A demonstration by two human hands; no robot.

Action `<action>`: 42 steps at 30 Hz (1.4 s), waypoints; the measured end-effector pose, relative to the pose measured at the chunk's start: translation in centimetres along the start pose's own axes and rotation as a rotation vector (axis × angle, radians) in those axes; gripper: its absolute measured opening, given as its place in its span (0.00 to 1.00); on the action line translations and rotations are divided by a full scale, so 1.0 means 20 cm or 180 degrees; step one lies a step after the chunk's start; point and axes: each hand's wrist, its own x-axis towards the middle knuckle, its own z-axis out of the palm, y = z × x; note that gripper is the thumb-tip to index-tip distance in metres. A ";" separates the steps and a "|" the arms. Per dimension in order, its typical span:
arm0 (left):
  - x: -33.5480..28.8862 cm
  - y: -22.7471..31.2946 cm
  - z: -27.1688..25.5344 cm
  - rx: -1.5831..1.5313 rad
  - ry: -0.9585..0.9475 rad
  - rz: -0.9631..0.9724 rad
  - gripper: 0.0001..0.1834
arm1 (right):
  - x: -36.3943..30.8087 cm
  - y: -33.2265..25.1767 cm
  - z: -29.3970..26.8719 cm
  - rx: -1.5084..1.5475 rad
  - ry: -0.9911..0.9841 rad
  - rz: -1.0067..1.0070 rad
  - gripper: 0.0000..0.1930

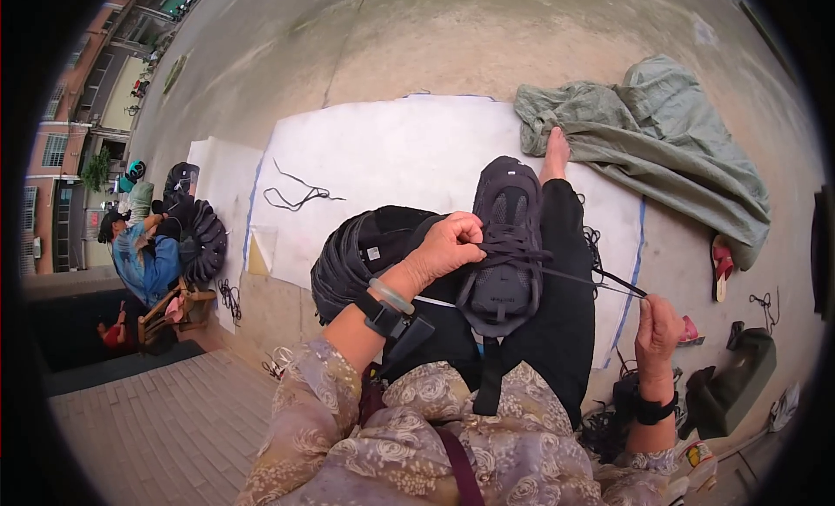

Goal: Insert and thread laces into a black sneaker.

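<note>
A dark shoe (500, 293) lies on my lap, toe pointing away from me, with dark laces crossing its front. My left hand (442, 247) is closed in a pinch on the lacing at the shoe's left side. From the shoe, a black shoelace (619, 282) runs taut to the right. Its far end is pinched in my right hand (658, 332), held out beyond my right leg. Against my left leg rests a stack of black shoe pieces (348, 261), partly covered by my left forearm.
A white sheet (374, 149) with blue edges covers the ground, a loose black lace (300, 195) on it. Green-grey tarp (644, 114) lies at far right, near a red sandal (721, 261). More laces (609, 423) bunch by my right arm. Another person (143, 254) sits at left.
</note>
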 end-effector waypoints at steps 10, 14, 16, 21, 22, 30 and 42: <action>-0.18 -0.01 0.03 0.2344 0.0537 0.0266 0.13 | -0.30 0.15 -0.08 -0.0088 -0.0035 0.0287 0.01; -0.31 0.05 -0.06 0.1856 -0.0101 0.0426 0.13 | -0.24 0.13 -0.07 -0.0001 0.0023 0.0242 0.01; -0.38 0.11 -0.13 0.1750 -0.0416 0.0425 0.12 | -0.23 0.12 -0.09 0.0000 -0.0132 0.0278 0.01; -0.63 0.15 -0.41 0.1046 -0.0567 -0.0591 0.13 | -0.22 0.13 -0.09 0.0010 -0.0148 0.0316 0.01; -0.63 0.15 -0.40 0.1048 -0.0573 -0.0593 0.13 | -0.22 0.13 -0.08 0.0028 -0.0172 0.0367 0.01; -0.61 0.15 -0.40 0.0600 0.0338 -0.0397 0.04 | -0.05 0.25 -0.16 -0.0480 -0.0253 0.0072 0.02; -1.03 -0.27 -1.11 0.4528 0.1809 -0.0084 0.05 | -0.23 0.93 -0.52 -0.2212 -0.1131 0.0264 0.05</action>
